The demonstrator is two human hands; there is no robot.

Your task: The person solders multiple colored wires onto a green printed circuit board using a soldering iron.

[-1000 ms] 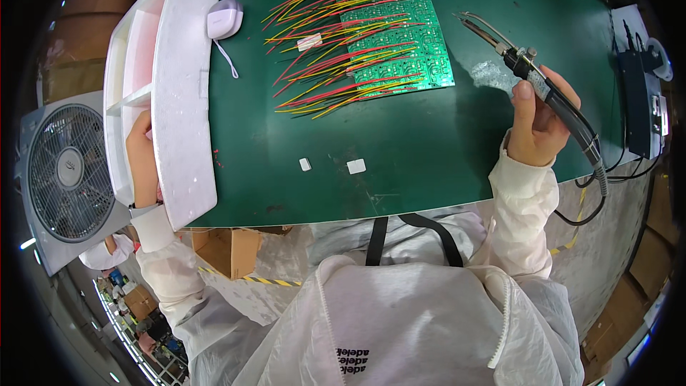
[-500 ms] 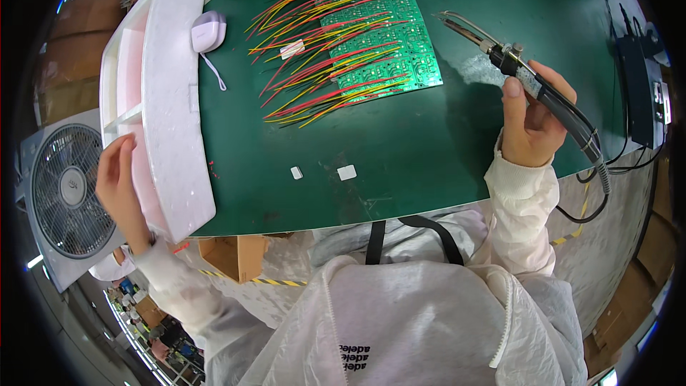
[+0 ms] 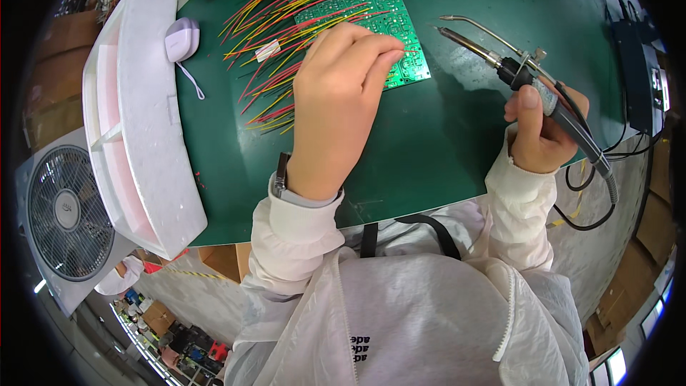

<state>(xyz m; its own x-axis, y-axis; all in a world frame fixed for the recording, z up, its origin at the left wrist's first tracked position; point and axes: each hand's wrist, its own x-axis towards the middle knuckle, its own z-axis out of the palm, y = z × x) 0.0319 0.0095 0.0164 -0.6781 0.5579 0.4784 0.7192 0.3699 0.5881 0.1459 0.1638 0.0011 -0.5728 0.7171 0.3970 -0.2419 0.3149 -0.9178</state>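
My left hand (image 3: 341, 100) lies over the near edge of a green circuit board (image 3: 400, 25) bristling with red, yellow and green wires (image 3: 286, 21). Its fingers are pinched together at the board's lower right corner; whether they grip a wire I cannot tell. My right hand (image 3: 539, 125) grips a soldering iron (image 3: 500, 64) by its black handle. The metal tip points left toward the board, a little above the green mat (image 3: 443, 143).
A white foam tray (image 3: 136, 129) lies on the mat's left edge. A small lilac device (image 3: 182, 37) with a cord sits beside it. A black box (image 3: 639, 71) with cables stands at the right. A grey fan (image 3: 64, 214) is down on the left.
My left hand has let go of the foam tray and moved right onto the circuit board. The tray now lies flat on the mat. My right hand still holds the iron.
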